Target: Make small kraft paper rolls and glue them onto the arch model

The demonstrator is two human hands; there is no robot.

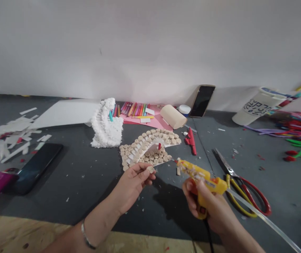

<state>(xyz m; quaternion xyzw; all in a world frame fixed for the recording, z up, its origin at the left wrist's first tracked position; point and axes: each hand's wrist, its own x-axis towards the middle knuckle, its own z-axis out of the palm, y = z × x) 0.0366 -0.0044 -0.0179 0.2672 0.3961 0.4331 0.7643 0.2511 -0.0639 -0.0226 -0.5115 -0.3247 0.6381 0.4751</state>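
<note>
Bearing blurred lettering: white cup (257,107)

Around the cork-disc arch (147,149) on the tabletop (87,175), a foam model (106,123) stands just beside it at ten o'clock. Markers (133,110) lie on paper (150,121) at twelve, and a phone (202,101) leans against the wall (150,45) at one. A cup (258,107) sits at two, pipe cleaners (298,128) at three, and scissors (241,189) at four. A second phone (37,168) lies at eight, paper strips (5,140) at nine. The left hand (133,186) is at six, pinching a cork disc (150,169); the right hand (205,207) is at five, around a glue gun (202,181).
</note>
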